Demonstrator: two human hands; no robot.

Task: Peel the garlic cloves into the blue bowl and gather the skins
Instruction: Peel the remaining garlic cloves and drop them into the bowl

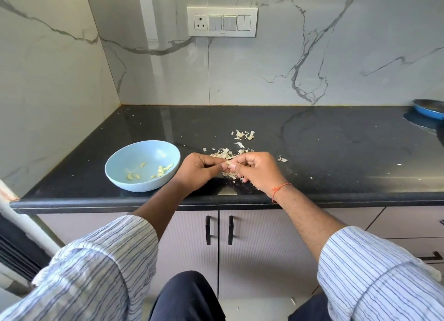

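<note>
On the worktop [312, 152], the blue bowl [134, 183] sat left of both hands. The left hand [199, 170] and right hand [258, 170] each pinched the garlic clove [228, 165] between them, its long axis seemingly left-right; the left hand was nearer the bowl. Skins [225, 153] lay just behind.

illumination is bright, even and diffuse. the polished black counter [336, 152] carries glare: a pale vertical streak beyond the fingers [228, 164] and mirrored wall veining. shadows are soft and faint. wide-angle distortion bows the counter edge and stretches the sleeves [96, 260] near the frame border. focus is acceptable throughout; fine detail is slightly soft.
</note>
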